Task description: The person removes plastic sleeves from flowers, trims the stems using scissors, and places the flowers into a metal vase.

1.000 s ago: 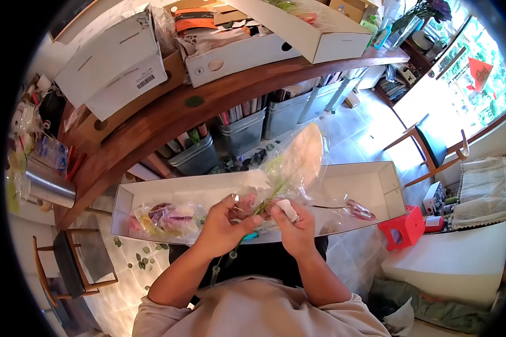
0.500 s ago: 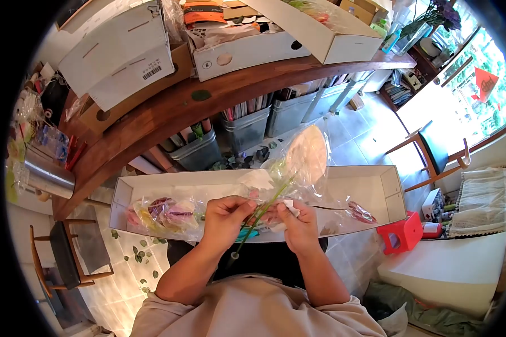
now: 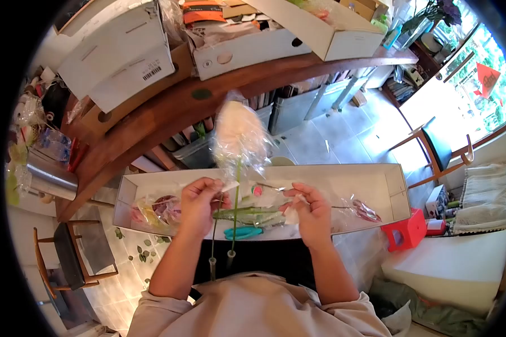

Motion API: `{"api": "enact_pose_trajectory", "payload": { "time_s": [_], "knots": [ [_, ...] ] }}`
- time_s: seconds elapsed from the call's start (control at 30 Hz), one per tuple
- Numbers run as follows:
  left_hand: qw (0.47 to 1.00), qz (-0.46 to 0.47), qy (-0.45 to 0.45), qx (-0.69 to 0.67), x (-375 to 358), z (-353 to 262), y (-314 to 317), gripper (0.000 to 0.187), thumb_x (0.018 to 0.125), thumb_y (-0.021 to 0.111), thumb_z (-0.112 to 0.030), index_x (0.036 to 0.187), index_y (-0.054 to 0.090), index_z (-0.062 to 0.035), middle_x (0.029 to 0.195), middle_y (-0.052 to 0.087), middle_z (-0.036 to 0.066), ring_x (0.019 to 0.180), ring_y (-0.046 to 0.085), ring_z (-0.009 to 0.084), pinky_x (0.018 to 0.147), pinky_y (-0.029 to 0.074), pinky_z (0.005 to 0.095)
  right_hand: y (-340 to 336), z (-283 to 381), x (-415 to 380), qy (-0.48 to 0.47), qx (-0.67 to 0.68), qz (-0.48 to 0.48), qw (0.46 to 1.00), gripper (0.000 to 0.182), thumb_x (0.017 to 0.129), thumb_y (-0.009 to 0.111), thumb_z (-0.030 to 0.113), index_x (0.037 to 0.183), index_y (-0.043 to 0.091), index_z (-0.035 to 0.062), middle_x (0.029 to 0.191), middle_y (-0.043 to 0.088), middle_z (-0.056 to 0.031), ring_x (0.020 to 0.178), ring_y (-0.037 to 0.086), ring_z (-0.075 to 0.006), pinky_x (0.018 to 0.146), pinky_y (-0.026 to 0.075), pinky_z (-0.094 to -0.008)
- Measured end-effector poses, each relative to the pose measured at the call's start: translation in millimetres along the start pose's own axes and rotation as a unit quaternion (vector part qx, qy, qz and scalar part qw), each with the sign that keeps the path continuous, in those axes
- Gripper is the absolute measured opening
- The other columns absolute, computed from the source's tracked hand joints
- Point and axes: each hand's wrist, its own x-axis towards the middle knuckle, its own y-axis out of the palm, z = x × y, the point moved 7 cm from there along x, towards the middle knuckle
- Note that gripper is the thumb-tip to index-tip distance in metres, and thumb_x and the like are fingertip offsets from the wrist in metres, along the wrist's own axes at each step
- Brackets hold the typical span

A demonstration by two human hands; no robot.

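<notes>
My left hand (image 3: 199, 205) is closed in a pinch on thin green flower stems, with a small white scrap at its fingertips. Above it rises a large pale peach flower (image 3: 239, 126), loosely wrapped in clear plastic. The stems run down towards my body and end in small tubes (image 3: 231, 255). My right hand (image 3: 310, 213), apart from the left, pinches a crumpled white scrap (image 3: 292, 214), perhaps paper or tape. Below both hands lies a long white box (image 3: 371, 177) holding green stems, plastic-wrapped pinkish flowers (image 3: 166, 210), a dark red wrapped flower (image 3: 365, 210) and a teal object (image 3: 243, 232).
Beyond the box curves a wooden counter (image 3: 146, 121) carrying cardboard boxes (image 3: 118, 56). Grey bins (image 3: 292, 115) stand beneath it. A red stool (image 3: 403, 230) is at the right, a chair (image 3: 67, 258) at the left. Leaves (image 3: 144, 254) litter the tiled floor.
My hands have moved apart, the left one leftwards and the right one slightly right. The wrapped flower has swung left and now stands more upright. Two tube ends now show.
</notes>
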Motion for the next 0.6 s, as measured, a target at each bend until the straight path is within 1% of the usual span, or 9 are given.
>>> {"api": "enact_pose_trajectory", "payload": {
  "time_s": [0.03, 0.07, 0.1, 0.13, 0.23, 0.33, 0.43, 0.53, 0.6],
  "knots": [
    [1.0, 0.016, 0.001, -0.021, 2.9, 5.6, 2.3, 0.011, 0.1, 0.06, -0.007, 0.091, 0.066, -0.0048, 0.079, 0.071, 0.01, 0.064, 0.069, 0.0188, 0.06, 0.06, 0.0328, 6.4, 17.5, 2.3, -0.123, -0.116, 0.003, 0.986, 0.031, 0.091, 0.049, -0.012, 0.114, 0.068, -0.001, 0.107, 0.073, -0.0167, 0.091, 0.074, -0.0265, 0.085, 0.056, -0.0324],
    [0.999, 0.032, -0.001, -0.041, 3.7, 11.6, 3.8, 0.011, 0.101, 0.06, -0.007, 0.091, 0.065, -0.0053, 0.079, 0.07, 0.01, 0.066, 0.069, 0.0187, 0.06, 0.06, 0.0326, 14.6, 32.1, -1.0, -0.24, -0.229, 0.002, 0.943, 0.037, 0.085, 0.047, -0.014, 0.112, 0.07, -0.0013, 0.107, 0.073, -0.0178, 0.089, 0.074, -0.0264, 0.085, 0.056, -0.0311],
    [0.997, 0.048, -0.007, -0.061, 2.8, 15.6, 5.3, 0.011, 0.101, 0.06, -0.008, 0.091, 0.064, -0.0059, 0.079, 0.07, 0.009, 0.067, 0.07, 0.0186, 0.061, 0.061, 0.0325, 23.8, 41.5, -9.7, -0.347, -0.336, -0.001, 0.875, 0.042, 0.079, 0.045, -0.017, 0.109, 0.071, -0.0016, 0.107, 0.072, -0.019, 0.087, 0.074, -0.0262, 0.084, 0.056, -0.0298],
    [0.995, 0.073, -0.002, -0.062, -0.2, 14.6, 9.0, 0.01, 0.102, 0.059, -0.009, 0.094, 0.063, -0.0063, 0.081, 0.071, 0.009, 0.07, 0.07, 0.018, 0.063, 0.061, 0.032, 23.4, 38.5, -12.3, -0.346, -0.346, 0.016, 0.872, 0.04, 0.07, 0.042, -0.017, 0.094, 0.071, -0.0025, 0.104, 0.071, -0.0199, 0.088, 0.073, -0.0272, 0.083, 0.054, -0.0312],
    [0.989, 0.089, -0.003, -0.115, -1.4, 16.6, 11.0, 0.01, 0.103, 0.059, -0.009, 0.096, 0.064, -0.0044, 0.082, 0.07, 0.01, 0.071, 0.069, 0.0176, 0.067, 0.06, 0.0318, 3.0, 4.0, -10.4, -0.1, -0.399, 0.1, 0.906, 0.033, 0.073, 0.044, -0.016, 0.086, 0.07, -0.003, 0.099, 0.07, -0.0217, 0.094, 0.07, -0.0306, 0.083, 0.054, -0.0365],
    [0.992, 0.074, -0.004, -0.102, 0.4, 18.4, 11.2, 0.01, 0.103, 0.057, -0.011, 0.096, 0.062, -0.0056, 0.082, 0.071, 0.009, 0.07, 0.069, 0.0174, 0.063, 0.06, 0.0305, 0.8, 10.8, -7.1, -0.12, -0.459, 0.095, 0.875, 0.027, 0.076, 0.053, -0.013, 0.091, 0.07, 0.0009, 0.101, 0.069, -0.0151, 0.096, 0.066, -0.034, 0.081, 0.055, -0.0394],
    [0.994, 0.07, -0.004, -0.089, -0.5, 19.3, 10.2, 0.009, 0.102, 0.057, -0.011, 0.097, 0.062, -0.0055, 0.082, 0.07, 0.01, 0.069, 0.069, 0.0173, 0.063, 0.059, 0.0302, 14.5, 53.0, -10.1, -0.34, -0.495, -0.009, 0.799, 0.025, 0.078, 0.058, -0.01, 0.093, 0.071, 0.0031, 0.105, 0.069, -0.0121, 0.095, 0.065, -0.033, 0.075, 0.054, -0.0396],
    [0.991, 0.09, 0.007, -0.098, -1.8, 17.8, 10.3, 0.01, 0.103, 0.058, -0.01, 0.096, 0.063, -0.0047, 0.082, 0.069, 0.009, 0.071, 0.068, 0.0172, 0.067, 0.059, 0.0316, 9.7, 54.8, -18.6, -0.294, -0.525, 0.031, 0.798, 0.024, 0.079, 0.06, -0.007, 0.097, 0.072, 0.0031, 0.107, 0.068, -0.0111, 0.097, 0.065, -0.0333, 0.08, 0.054, -0.043],
    [0.99, 0.097, 0.012, -0.1, -1.3, 17.3, 10.8, 0.01, 0.103, 0.058, -0.01, 0.096, 0.063, -0.0049, 0.082, 0.069, 0.009, 0.07, 0.068, 0.0169, 0.067, 0.059, 0.0312, 17.2, 53.2, -35.2, -0.303, -0.593, 0.155, 0.73, 0.025, 0.08, 0.06, -0.006, 0.1, 0.074, 0.0027, 0.108, 0.068, -0.0119, 0.098, 0.065, -0.0343, 0.087, 0.054, -0.044]
  ]
}}
